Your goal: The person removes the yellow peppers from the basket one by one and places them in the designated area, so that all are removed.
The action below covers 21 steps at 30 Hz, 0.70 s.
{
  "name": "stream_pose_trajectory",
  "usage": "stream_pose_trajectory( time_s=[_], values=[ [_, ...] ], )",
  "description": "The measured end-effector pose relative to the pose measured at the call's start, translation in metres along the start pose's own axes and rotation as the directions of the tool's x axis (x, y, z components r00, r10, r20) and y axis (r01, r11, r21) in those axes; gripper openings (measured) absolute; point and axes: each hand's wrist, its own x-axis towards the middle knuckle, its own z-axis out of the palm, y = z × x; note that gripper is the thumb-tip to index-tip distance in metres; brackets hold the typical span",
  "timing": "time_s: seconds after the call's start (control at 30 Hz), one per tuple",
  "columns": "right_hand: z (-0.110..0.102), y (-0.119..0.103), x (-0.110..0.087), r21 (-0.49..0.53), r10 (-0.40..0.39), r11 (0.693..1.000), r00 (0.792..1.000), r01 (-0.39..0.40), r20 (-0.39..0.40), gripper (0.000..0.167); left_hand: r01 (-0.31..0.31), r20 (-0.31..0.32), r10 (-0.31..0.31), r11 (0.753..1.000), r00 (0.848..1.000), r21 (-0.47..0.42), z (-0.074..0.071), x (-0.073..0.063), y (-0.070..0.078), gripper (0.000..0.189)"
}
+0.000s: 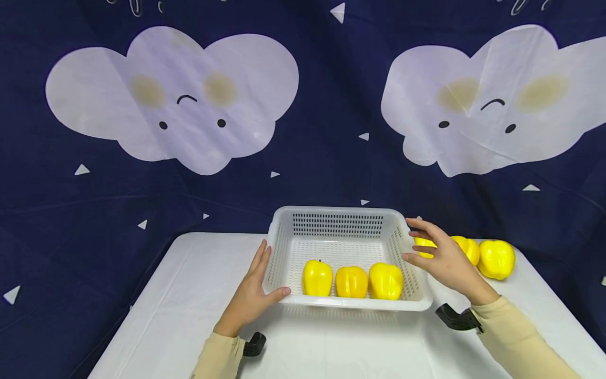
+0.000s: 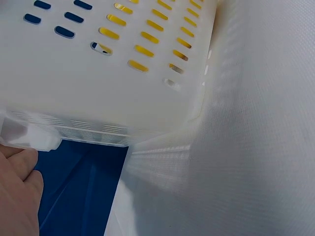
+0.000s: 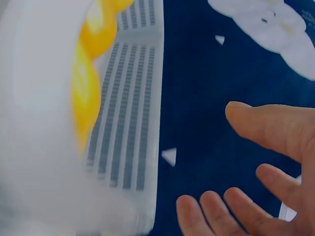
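Observation:
A white perforated plastic basket (image 1: 336, 301) stands on the white table. Three yellow bell peppers (image 1: 352, 282) sit in a row along its near inner wall. My left hand (image 1: 253, 297) holds the basket's left side, thumb over the near left rim corner. In the left wrist view, bent fingers (image 2: 22, 167) meet the rim's underside. My right hand (image 1: 450, 263) hovers beside the right rim, fingers spread and bent loosely. The right wrist view shows a gap between this hand (image 3: 256, 187) and the basket (image 3: 125, 118), with nothing held.
Several more yellow bell peppers (image 1: 496, 259) lie on the table (image 1: 331, 347) right of the basket, partly hidden behind my right hand. A dark blue cloth (image 1: 331, 158) with white clouds and triangles hangs behind the table. Each wrist wears a black mount (image 1: 456, 317).

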Motion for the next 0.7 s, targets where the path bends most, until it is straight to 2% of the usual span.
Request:
stream_pose_trajectory(
  time_s=[0.17,0.3,0.7],
  values=[
    [0.018,-0.014,0.003,0.059,0.024,0.998,0.999,-0.027,0.043,0.077,0.007,0.001,-0.007,1.000,1.000,0.003,0.000,0.000,0.001,0.104],
    [0.035,-0.022,0.006,0.068,0.040,0.997,0.997,-0.044,0.073,0.077,0.003,0.003,-0.003,1.000,1.000,0.008,0.000,0.001,0.002,0.104],
    [0.072,-0.045,0.014,0.110,-0.042,0.993,0.993,0.029,0.114,0.071,0.005,0.004,-0.005,1.000,1.000,0.008,-0.001,0.001,0.002,0.105]
  ],
)
